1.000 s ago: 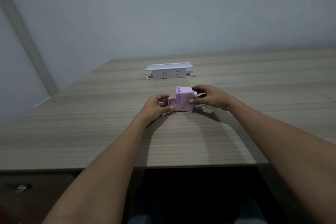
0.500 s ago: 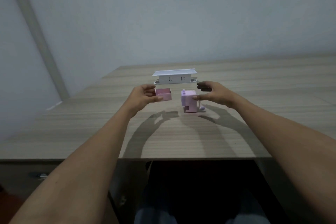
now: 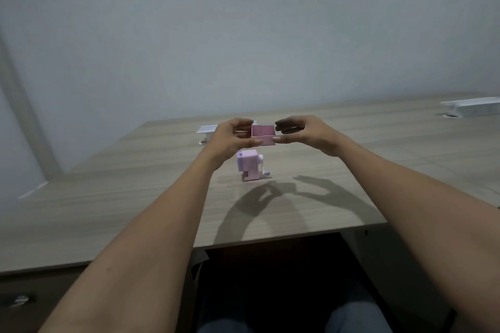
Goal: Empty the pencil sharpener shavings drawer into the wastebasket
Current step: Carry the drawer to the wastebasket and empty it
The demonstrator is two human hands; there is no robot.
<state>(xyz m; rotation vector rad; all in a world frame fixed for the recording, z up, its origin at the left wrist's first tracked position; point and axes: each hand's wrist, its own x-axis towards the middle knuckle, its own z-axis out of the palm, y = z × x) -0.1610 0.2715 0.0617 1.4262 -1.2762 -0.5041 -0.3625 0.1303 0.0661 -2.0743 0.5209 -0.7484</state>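
The small pink shavings drawer (image 3: 263, 136) is held up in the air between both hands, its open top tipped toward me. My left hand (image 3: 230, 138) pinches its left end and my right hand (image 3: 305, 133) pinches its right end with thumb and fingers. Below them the lilac pencil sharpener (image 3: 249, 165) stands alone on the wooden desk (image 3: 135, 197), its crank on the right and its drawer slot open at the lower left. No wastebasket is in view.
A white socket box (image 3: 207, 130) sits on the desk behind my left hand, and another (image 3: 472, 107) at the far right. The desk's front edge runs above my lap; a drawer handle (image 3: 17, 300) shows at the lower left.
The drawer came out of the sharpener in my left hand and rose above the desk. My right hand let go of the sharpener and now grips the drawer's right end.
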